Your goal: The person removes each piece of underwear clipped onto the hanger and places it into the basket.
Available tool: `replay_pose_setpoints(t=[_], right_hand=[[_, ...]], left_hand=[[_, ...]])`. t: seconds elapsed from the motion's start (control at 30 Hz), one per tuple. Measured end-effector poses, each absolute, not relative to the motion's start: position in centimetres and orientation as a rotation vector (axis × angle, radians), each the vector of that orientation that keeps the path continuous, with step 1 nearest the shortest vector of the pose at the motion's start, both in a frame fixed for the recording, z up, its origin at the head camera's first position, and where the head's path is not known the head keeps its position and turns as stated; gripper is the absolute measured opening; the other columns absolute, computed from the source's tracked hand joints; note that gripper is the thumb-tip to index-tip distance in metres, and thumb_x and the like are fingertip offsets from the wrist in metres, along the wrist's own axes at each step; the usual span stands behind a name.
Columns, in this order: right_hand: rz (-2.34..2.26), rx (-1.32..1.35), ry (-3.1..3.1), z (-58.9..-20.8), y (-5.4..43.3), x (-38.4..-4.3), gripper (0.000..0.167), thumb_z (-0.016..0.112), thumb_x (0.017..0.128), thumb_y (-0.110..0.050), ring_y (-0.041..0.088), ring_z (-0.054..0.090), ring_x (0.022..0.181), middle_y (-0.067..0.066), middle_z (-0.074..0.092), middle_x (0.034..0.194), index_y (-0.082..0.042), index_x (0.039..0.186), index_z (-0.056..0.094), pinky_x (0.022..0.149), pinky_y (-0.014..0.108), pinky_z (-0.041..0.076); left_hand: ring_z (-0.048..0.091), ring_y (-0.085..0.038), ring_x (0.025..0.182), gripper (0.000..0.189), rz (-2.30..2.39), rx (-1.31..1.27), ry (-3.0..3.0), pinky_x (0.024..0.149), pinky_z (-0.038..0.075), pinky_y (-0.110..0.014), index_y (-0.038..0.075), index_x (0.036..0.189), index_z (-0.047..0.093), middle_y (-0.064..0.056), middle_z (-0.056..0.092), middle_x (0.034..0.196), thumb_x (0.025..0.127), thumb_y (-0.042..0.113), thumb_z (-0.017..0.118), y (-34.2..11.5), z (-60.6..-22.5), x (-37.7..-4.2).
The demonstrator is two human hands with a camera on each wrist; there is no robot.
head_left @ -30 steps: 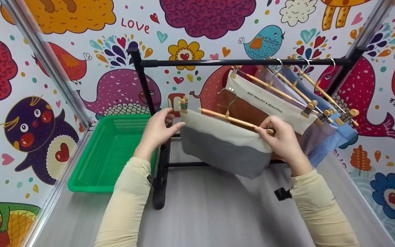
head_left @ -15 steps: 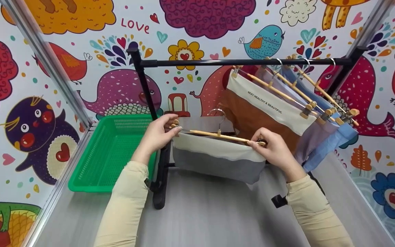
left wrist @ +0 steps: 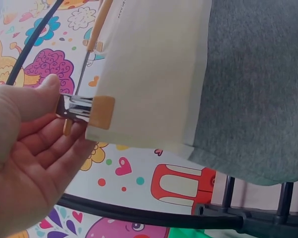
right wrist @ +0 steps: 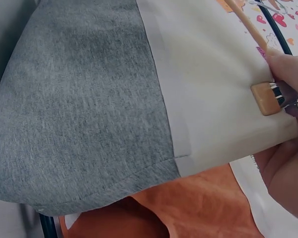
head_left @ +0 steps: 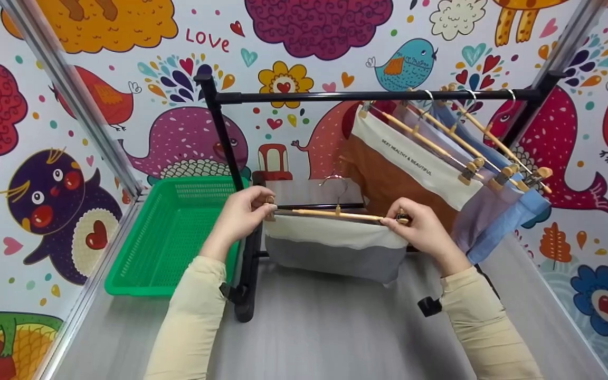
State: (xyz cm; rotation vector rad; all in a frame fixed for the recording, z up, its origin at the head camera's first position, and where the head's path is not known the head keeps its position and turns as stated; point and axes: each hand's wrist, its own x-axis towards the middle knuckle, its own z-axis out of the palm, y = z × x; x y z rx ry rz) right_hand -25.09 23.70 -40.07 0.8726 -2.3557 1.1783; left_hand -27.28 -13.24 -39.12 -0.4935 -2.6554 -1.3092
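Hanger (head_left: 354, 215) with grey garment (head_left: 333, 258) just lowered, levelled, unhung below rail (head_left: 304, 97); left hand (head_left: 241, 214), right hand (head_left: 421, 227): fingers pinching end clips (left wrist: 102, 112)

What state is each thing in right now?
Held hanger: roughly level, hook off the rack
Left hand: pinching the hanger's left clip
Right hand: gripping the hanger's right end
Grey-and-cream garment: clipped at both ends
Brown-and-cream garment: hung on the rack
Lavender garment: hung
Blue garment: hung
Rack: upright
Green basket: upright, open-topped
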Motion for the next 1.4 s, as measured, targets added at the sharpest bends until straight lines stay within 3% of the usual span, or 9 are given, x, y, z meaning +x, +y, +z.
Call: replay_pose_setpoints(t=[0.17,0.43,1.07,1.4], right_hand=[[1.167,0.827,-2.39,-42.1,24.6,-27.0,0.017,0.077,0.082,0.003,0.008,0.045,0.063,0.001,0.059,0.074,-0.005,0.081,0.062,0.056,0.022,0.037],[1.211,0.801,-2.437,-42.4,24.4,-27.3,0.015,0.077,0.085,-0.009,0.01,0.049,0.065,-0.006,0.061,0.08,-0.011,0.084,0.063,0.059,0.024,0.04],[1.15,0.833,-2.476,-44.0,23.9,-27.8,0.016,0.078,0.086,-0.01,0.01,0.051,0.066,-0.009,0.059,0.077,-0.013,0.084,0.063,0.061,0.026,0.042],[1.06,0.84,-2.493,-44.8,23.6,-27.9,0.015,0.078,0.085,-0.012,0.009,0.051,0.069,-0.009,0.06,0.079,-0.014,0.085,0.064,0.064,0.028,0.043]], left_hand=[[0.066,-0.021,0.089,0.017,-1.302,-0.496,-2.628,0.081,0.054,-0.042,0.005,0.109,0.068,-0.008,0.068,0.1,0.093,0.01,0.069,-13.2,-39.4,-26.7],[0.064,-0.02,0.085,0.013,-1.27,-0.475,-2.617,0.078,0.053,-0.041,0.006,0.105,0.068,-0.006,0.066,0.095,0.093,0.01,0.07,-13.3,-40.0,-25.9],[0.062,-0.02,0.081,0.014,-1.242,-0.458,-2.613,0.074,0.053,-0.041,0.001,0.103,0.067,-0.005,0.064,0.09,0.091,0.007,0.071,-13.6,-42.1,-25.1],[0.063,-0.019,0.08,0.009,-1.225,-0.431,-2.602,0.073,0.053,-0.041,0.008,0.099,0.067,-0.003,0.065,0.089,0.09,0.007,0.071,-13.5,-43.1,-24.9]])
